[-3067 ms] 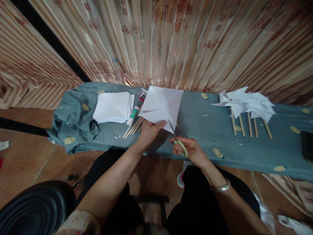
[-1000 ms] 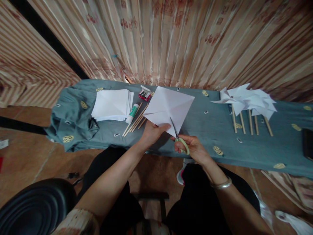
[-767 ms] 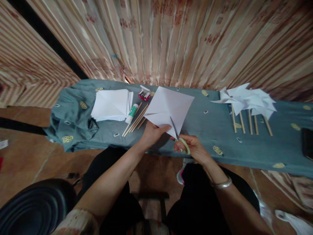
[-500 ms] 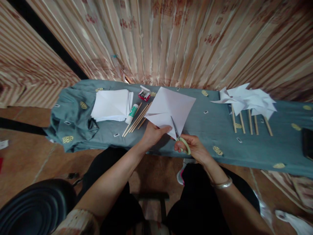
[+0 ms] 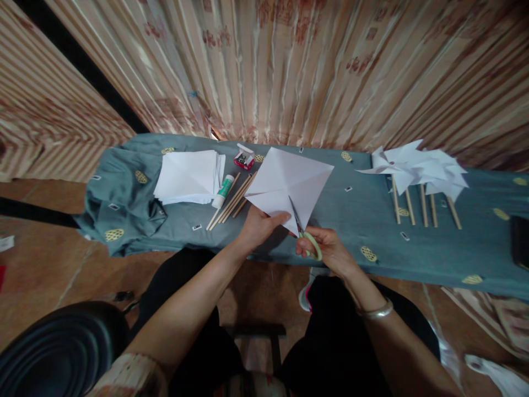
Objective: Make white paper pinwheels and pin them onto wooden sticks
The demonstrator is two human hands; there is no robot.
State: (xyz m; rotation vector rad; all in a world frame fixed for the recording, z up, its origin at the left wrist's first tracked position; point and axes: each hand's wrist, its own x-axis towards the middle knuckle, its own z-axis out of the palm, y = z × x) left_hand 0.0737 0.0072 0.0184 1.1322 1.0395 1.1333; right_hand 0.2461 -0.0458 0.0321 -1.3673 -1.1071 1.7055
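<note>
A creased square sheet of white paper (image 5: 303, 173) is held over the table, one corner toward me. My left hand (image 5: 260, 227) pinches its near left part, thumb on top and the fingers hidden beneath. My right hand (image 5: 324, 247) grips scissors (image 5: 314, 246) with light green handles. Their blades lie at a slit running in from the near corner toward the middle of the sheet. A second slit shows at the left corner.
Left of the sheet lie thin wooden sticks (image 5: 233, 201), a glue stick (image 5: 223, 191), a small red box (image 5: 244, 158) and a stack of white paper (image 5: 188, 175). Several paper pinwheels (image 5: 407, 165) on sticks lie at the right of the cloth-covered table (image 5: 347, 209). A black stool (image 5: 61, 353) stands lower left.
The right part of the sheet has shifted slightly to the right, parting a little more from the left part along the slit. Both hands stay nearly in place.
</note>
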